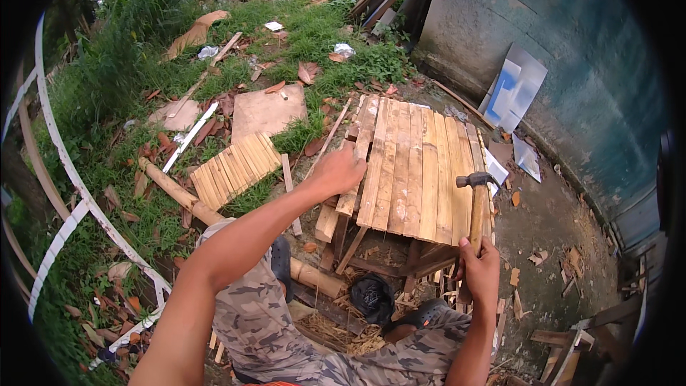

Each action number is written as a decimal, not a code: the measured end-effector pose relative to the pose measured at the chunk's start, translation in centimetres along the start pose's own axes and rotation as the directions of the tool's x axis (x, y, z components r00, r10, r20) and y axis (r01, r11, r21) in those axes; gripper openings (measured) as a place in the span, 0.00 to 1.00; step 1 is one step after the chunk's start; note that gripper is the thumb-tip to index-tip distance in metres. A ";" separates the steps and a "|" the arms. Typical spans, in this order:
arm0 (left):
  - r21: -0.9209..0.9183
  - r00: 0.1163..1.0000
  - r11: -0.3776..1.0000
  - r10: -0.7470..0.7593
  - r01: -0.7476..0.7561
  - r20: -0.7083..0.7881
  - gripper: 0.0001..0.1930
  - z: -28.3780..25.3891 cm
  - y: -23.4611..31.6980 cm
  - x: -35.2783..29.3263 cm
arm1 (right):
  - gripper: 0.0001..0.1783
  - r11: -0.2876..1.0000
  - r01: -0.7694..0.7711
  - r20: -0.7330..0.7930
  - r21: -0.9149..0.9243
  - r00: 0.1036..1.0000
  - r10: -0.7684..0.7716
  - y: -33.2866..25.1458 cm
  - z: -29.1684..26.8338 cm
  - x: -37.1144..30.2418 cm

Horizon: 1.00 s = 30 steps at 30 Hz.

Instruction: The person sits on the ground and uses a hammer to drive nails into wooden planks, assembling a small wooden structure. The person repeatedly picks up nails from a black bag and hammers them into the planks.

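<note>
Between my knees stands a low bench topped with bamboo slats laid side by side. My left hand is closed at the top's left edge, with its fingers on the outermost bamboo slat; the fingertips are partly hidden. That slat lies slightly askew from the others. In my right hand is a hammer, gripped low on its wooden handle. Its dark metal head points up, over the right edge of the slats.
A thick bamboo pole lies at left beside a bundle of short slats. Under the bench is a black plastic bag. Plywood rests on the grass beyond. A bluish wall rises at right, and scrap wood lies at lower right.
</note>
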<state>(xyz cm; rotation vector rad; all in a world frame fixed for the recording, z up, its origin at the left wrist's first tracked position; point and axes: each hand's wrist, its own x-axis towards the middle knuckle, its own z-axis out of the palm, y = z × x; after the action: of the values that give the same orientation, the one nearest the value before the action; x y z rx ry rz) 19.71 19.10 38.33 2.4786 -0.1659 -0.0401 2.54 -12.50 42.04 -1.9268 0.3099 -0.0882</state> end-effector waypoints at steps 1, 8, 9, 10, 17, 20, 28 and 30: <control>0.005 1.000 1.000 0.000 0.000 0.004 0.35 0.2 -0.1 -0.1 | 0.14 0.999 -0.042 -0.002 -0.003 0.999 0.042 0.1 0.1 0.0; 0.005 0.999 0.999 0.037 -0.037 -0.007 0.36 0.3 0.3 -1.0 | 0.14 1.000 -0.009 0.051 0.004 0.999 0.009 0.3 1.1 -0.3; 0.015 1.000 0.999 0.031 -0.031 0.000 0.37 0.2 0.5 -1.1 | 0.14 1.000 -0.012 0.050 -0.008 0.999 0.012 0.3 1.3 -0.3; 0.016 1.000 0.999 0.028 -0.028 0.010 0.37 0.2 0.6 -1.1 | 0.14 0.999 -0.037 0.048 -0.011 0.998 0.038 0.3 1.4 -0.4; 0.055 0.997 0.995 0.083 -0.083 0.006 0.38 0.2 0.6 -1.1 | 0.15 0.999 -0.040 0.046 0.020 0.998 0.039 0.3 1.7 -0.7; 0.073 0.994 0.992 0.104 -0.105 0.015 0.38 0.3 0.5 -1.0 | 0.15 0.999 -0.047 0.040 -0.003 0.998 0.047 0.3 1.7 -0.7; 0.055 0.991 0.990 0.124 -0.126 0.048 0.38 -0.1 0.8 -1.4 | 0.15 0.997 -0.069 0.015 -0.016 0.997 0.069 0.0 2.0 -0.9; 0.073 0.991 0.989 0.125 -0.128 0.040 0.38 -0.1 1.0 -1.7 | 0.15 0.998 -0.064 0.006 -0.027 0.998 0.064 0.0 2.0 -0.9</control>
<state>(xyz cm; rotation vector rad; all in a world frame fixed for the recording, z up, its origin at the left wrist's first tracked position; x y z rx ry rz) 17.97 18.57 38.96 2.5376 -0.3460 -0.0247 2.09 -10.42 41.40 -1.9413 0.3696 -0.0354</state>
